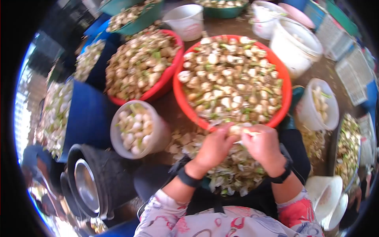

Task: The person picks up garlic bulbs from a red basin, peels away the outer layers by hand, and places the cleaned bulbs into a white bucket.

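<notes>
My left hand [215, 147] and my right hand [263, 145] meet at the near rim of a wide orange-red tub [288, 93]. Between their fingers is a pale garlic bulb [235, 129]. The left fingers grip its body, while the right fingers are closed at its stem side, partly hiding it. Many garlic bulbs [233, 75], some with green stems, fill the tub. Below my hands, a heap of papery skins [233, 172] lies over my lap. To the left stands a white bucket [158, 136] of cleaner white bulbs [136, 130].
A red tub [179, 43] of bulbs stands left of the orange-red one. Blue containers [85, 118] and black buckets [114, 177] line the left side. White buckets [294, 47] stand at the right, one holding a few bulbs [319, 102]. Green basins [142, 19] are at the back.
</notes>
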